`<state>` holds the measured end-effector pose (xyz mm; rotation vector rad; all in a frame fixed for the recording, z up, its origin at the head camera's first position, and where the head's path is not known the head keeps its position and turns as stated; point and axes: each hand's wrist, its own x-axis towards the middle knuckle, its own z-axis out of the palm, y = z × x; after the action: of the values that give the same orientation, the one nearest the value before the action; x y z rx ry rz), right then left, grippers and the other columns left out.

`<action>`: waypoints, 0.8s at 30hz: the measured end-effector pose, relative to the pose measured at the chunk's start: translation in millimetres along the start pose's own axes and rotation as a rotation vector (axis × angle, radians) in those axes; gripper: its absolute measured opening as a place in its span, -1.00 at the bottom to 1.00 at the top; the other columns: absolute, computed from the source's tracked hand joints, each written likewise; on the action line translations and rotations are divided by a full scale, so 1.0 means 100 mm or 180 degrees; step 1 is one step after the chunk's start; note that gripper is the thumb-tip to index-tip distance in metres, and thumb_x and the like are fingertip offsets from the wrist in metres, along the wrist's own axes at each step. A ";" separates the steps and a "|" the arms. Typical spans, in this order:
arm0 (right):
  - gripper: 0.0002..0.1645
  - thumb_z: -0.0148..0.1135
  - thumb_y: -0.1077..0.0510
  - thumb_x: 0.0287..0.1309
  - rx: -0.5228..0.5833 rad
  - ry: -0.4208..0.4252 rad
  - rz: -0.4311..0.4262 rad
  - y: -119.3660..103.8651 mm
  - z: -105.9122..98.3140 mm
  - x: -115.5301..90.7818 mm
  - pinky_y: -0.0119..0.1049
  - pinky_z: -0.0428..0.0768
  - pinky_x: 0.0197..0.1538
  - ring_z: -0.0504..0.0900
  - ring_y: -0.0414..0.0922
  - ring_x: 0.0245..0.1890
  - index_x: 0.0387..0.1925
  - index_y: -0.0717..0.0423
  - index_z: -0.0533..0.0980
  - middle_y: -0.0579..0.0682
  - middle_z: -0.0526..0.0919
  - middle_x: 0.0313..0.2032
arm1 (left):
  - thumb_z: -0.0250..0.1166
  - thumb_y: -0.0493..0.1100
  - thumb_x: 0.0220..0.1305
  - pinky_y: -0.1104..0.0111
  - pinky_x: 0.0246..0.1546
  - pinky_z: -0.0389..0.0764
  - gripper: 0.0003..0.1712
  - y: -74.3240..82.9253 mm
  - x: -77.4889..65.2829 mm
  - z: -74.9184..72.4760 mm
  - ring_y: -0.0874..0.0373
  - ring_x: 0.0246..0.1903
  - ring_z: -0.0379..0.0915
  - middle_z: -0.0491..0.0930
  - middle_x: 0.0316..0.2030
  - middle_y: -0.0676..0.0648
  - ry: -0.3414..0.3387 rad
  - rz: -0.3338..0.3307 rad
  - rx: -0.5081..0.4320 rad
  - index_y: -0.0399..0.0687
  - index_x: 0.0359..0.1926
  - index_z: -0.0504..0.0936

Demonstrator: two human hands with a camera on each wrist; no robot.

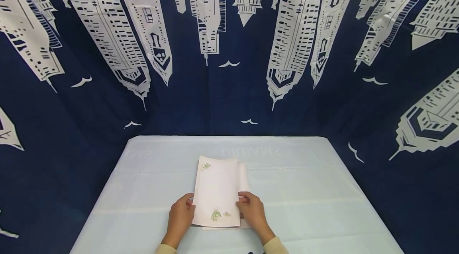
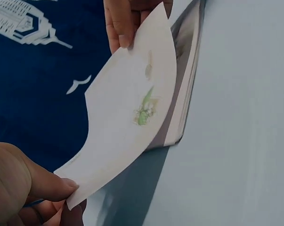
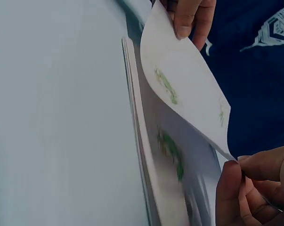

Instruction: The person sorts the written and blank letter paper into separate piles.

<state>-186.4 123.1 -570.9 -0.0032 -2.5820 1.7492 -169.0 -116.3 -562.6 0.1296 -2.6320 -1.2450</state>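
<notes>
A pale sheet of paper (image 1: 216,188) with small green plant prints is held up between both hands. My left hand (image 1: 181,218) pinches its left edge between thumb and fingers. On the opposite edge, the right hand (image 1: 252,212) pinches it too. In the left wrist view the sheet (image 2: 127,99) bows in a curve between the two hands. Under it lies a thin stack of similar paper (image 1: 244,178), mostly covered by the sheet in the head view. A green print and the layered edge of the stack (image 3: 142,122) show in the right wrist view.
The stack lies on a table with a pale, glossy cover (image 1: 305,186). Behind and at both sides hangs a dark blue cloth (image 1: 208,98) printed with white buildings and birds. A small dark thing (image 1: 251,253) shows at the bottom edge.
</notes>
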 end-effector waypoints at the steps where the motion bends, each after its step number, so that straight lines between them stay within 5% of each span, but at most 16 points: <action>1: -0.63 0.32 0.38 0.14 0.0023 -0.0035 -0.0009 -0.03 0.05 0.02 -0.33 0.66 -0.52 0.62 -0.18 -0.56 0.01 0.42 0.59 -0.01 0.62 -0.41 | 0.38 -0.52 0.07 0.37 -0.53 0.45 -0.61 -0.03 0.01 -0.04 0.22 -0.55 0.38 0.58 -0.47 -0.03 0.0023 -0.0011 -0.0001 -0.42 -0.01 0.67; 15: -0.67 0.32 0.41 0.11 0.0194 -0.0399 -0.0158 -0.37 0.92 0.21 -0.36 0.64 -0.55 0.57 -0.23 -0.58 -0.04 0.34 0.61 -0.09 0.56 -0.46 | 0.36 -0.50 0.12 0.27 -0.46 0.51 -0.60 -0.51 0.08 -0.80 0.08 -0.44 0.53 0.61 -0.41 -0.09 0.0235 -0.0398 0.0219 -0.46 0.04 0.63; 24: -0.66 0.34 0.41 0.13 0.0046 -0.0674 -0.0172 -0.46 1.29 0.14 -0.41 0.59 -0.59 0.56 -0.26 -0.70 -0.03 0.41 0.57 -0.13 0.54 -0.49 | 0.33 -0.48 0.15 0.23 -0.43 0.49 -0.60 -0.76 0.09 -1.03 0.03 -0.42 0.49 0.59 -0.41 -0.10 0.0151 -0.0642 0.0454 -0.50 0.05 0.61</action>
<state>-202.9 -13.2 -575.7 0.2638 -2.6812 1.8417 -154.5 -243.2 -556.4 0.4531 -2.7187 -1.0946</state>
